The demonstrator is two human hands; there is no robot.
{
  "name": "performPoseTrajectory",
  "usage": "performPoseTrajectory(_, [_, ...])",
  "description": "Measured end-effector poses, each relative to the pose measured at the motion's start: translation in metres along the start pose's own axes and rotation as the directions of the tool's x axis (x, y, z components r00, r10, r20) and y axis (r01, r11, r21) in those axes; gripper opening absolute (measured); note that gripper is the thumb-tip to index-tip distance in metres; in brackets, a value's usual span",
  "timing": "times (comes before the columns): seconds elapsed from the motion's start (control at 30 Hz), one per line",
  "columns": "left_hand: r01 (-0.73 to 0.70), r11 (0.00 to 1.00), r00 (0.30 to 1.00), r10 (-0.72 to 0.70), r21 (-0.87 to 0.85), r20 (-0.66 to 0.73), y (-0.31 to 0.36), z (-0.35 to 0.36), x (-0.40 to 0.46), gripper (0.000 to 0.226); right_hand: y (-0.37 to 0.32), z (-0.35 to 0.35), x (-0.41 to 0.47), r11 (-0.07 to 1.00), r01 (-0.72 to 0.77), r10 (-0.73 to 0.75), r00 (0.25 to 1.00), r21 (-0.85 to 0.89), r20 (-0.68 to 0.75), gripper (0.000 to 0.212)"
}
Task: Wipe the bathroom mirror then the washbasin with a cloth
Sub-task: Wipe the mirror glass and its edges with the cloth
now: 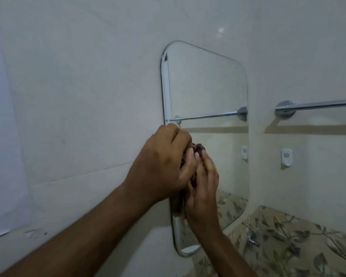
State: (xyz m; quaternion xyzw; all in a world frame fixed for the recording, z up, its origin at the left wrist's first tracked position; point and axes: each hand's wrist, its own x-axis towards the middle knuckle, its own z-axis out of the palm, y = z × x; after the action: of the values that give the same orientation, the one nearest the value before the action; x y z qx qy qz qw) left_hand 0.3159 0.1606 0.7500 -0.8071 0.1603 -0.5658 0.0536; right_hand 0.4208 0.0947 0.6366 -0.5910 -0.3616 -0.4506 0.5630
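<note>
Cloth (198, 147), dark and bunched at frame centre, is gripped between left hand (160, 166) and right hand (203, 188) before the mirror (208, 86), so wiping seems unstarted, and flattening against the glass is judged next.

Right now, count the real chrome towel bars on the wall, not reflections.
1: the chrome towel bar on the right wall beside the frameless rounded mirror. The bar seen inside the glass is its reflection.
</note>
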Motion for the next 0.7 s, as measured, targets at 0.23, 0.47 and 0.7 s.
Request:
performPoseTrajectory(0.23, [-0.038,0.99,0.997,0.046,0.135,-0.055,-0.016,-0.013,0.044,0.014,-0.043,0.014,0.092,0.976,0.038,-0.046,0.998,0.215,0.033,0.052])
performPoseTrajectory(0.47, [0.042,0.991,0.991,-0.025,0.123,-0.135,-0.015,-0.01,0.05,0.011,-0.023,0.012,0.125,0.996,0.088,-0.088,0.996,0.012,0.003,0.058])
performPoseTrajectory(0.7, [0.09,0.995,0.978,-0.079,0.049,-0.194,-0.017,-0.008,0.048,0.016,-0.045,0.017,0.148,0.946,0.323,-0.321,0.946,-0.04,0.033,0.053])
